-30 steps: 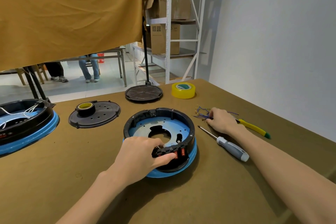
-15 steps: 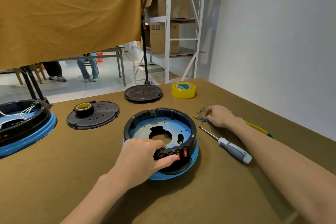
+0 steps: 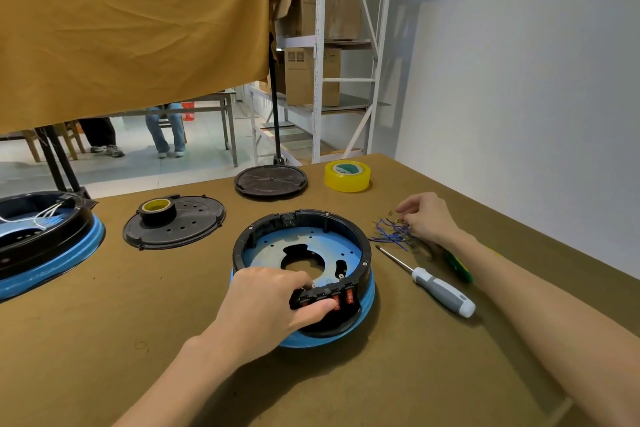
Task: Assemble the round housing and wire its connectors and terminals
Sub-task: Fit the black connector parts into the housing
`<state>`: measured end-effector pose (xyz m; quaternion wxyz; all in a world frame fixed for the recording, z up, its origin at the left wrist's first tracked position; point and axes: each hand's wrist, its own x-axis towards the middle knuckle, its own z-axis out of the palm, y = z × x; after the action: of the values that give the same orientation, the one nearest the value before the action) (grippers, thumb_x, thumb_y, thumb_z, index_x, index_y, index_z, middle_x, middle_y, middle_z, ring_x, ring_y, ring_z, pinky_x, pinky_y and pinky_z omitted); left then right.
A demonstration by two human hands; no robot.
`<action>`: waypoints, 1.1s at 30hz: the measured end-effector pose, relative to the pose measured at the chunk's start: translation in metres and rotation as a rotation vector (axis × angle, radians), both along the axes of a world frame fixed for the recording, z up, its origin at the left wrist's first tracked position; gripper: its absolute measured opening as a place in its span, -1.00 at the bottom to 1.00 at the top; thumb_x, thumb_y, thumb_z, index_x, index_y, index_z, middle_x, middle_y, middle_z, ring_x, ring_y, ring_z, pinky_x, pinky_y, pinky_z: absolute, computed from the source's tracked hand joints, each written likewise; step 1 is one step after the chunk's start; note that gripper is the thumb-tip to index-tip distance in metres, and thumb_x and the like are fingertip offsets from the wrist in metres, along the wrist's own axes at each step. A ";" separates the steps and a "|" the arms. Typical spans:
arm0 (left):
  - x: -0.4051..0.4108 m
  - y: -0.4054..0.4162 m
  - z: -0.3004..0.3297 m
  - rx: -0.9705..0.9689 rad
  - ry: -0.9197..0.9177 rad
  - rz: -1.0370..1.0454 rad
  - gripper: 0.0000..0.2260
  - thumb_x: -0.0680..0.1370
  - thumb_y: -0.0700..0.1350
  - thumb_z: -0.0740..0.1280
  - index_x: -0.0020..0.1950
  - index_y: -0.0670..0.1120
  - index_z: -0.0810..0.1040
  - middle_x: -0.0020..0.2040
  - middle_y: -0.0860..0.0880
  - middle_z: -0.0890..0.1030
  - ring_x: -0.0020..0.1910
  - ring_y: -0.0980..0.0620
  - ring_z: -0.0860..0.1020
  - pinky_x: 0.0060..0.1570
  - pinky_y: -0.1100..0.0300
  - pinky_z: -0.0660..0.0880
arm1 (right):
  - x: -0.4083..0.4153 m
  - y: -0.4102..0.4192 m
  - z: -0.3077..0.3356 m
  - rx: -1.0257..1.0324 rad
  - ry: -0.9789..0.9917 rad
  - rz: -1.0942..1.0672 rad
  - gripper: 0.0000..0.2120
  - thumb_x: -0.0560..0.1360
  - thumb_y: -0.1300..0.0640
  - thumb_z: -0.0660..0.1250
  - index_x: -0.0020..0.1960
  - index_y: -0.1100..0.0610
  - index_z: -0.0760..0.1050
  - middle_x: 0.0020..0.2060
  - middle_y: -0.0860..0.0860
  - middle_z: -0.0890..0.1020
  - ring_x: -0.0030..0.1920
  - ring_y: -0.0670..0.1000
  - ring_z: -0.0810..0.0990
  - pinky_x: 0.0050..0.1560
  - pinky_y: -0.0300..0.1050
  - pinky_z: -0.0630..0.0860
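The round housing (image 3: 360, 246), a black ring on a blue base with a blue inner plate, sits in the middle of the brown table. My left hand (image 3: 266, 302) grips its near rim at the panel of red switches (image 3: 341, 296), thumb outside and fingers inside. To the right lies a tangle of blue wires with small brass terminals (image 3: 389, 234). My right hand (image 3: 427, 217) is over them with fingers curled, pinching at the wires.
A grey-handled screwdriver (image 3: 440, 289) and a green-yellow tool (image 3: 459, 267) lie right of the housing. Behind are a yellow tape roll (image 3: 347, 176), a black round grille (image 3: 270, 181) and a black cover plate (image 3: 194, 225) bearing a small tape roll (image 3: 157, 210). A second housing (image 3: 45, 243) sits far left.
My right hand has shifted slightly back over the wire bundle and its fingers have curled onto the wires. My left hand stays on the housing rim.
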<state>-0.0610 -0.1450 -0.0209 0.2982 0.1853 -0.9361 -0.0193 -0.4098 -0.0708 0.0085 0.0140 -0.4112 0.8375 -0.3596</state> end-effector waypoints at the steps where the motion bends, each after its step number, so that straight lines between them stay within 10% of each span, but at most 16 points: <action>1: 0.000 0.000 0.000 -0.004 0.001 0.002 -0.23 0.49 0.61 -0.16 -0.04 0.15 0.69 -0.33 0.21 0.63 -0.35 0.24 0.56 -0.34 0.31 0.52 | 0.000 0.000 0.001 0.000 -0.010 0.007 -0.73 0.54 0.41 0.31 -0.07 0.09 0.67 -0.09 0.11 0.71 -0.05 0.07 0.68 0.09 -0.03 0.62; 13: 0.002 0.002 0.002 -0.003 -0.008 0.005 -0.22 0.48 0.61 -0.17 -0.05 0.16 0.69 -0.33 0.21 0.62 -0.35 0.23 0.55 -0.33 0.34 0.50 | 0.002 -0.001 0.006 0.151 -0.309 0.105 -0.84 0.60 0.34 0.32 0.15 0.20 0.57 -0.11 0.17 0.68 -0.28 -0.02 0.63 -0.35 -0.25 0.58; 23: 0.002 0.002 0.002 -0.020 0.002 0.006 -0.23 0.50 0.60 -0.14 -0.02 0.16 0.71 -0.32 0.23 0.64 -0.35 0.25 0.56 -0.32 0.41 0.47 | 0.009 0.001 0.006 0.301 -0.138 0.215 -0.80 0.50 0.26 0.51 0.11 0.15 0.64 -0.09 -0.03 0.62 -0.19 -0.03 0.65 -0.27 -0.27 0.56; 33: 0.002 0.002 0.002 -0.054 0.004 0.019 -0.30 0.53 0.58 -0.08 -0.11 0.16 0.69 -0.38 0.23 0.59 -0.41 0.27 0.52 -0.38 0.45 0.41 | 0.026 0.013 0.045 -0.213 -0.562 0.168 -0.81 0.46 0.30 0.55 0.06 0.27 0.65 -0.22 0.17 0.75 -0.18 0.10 0.77 -0.23 -0.13 0.69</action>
<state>-0.0586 -0.1428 -0.0189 0.3052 0.1862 -0.9339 0.0086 -0.3839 -0.0578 0.0531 0.2316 -0.3625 0.7217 -0.5424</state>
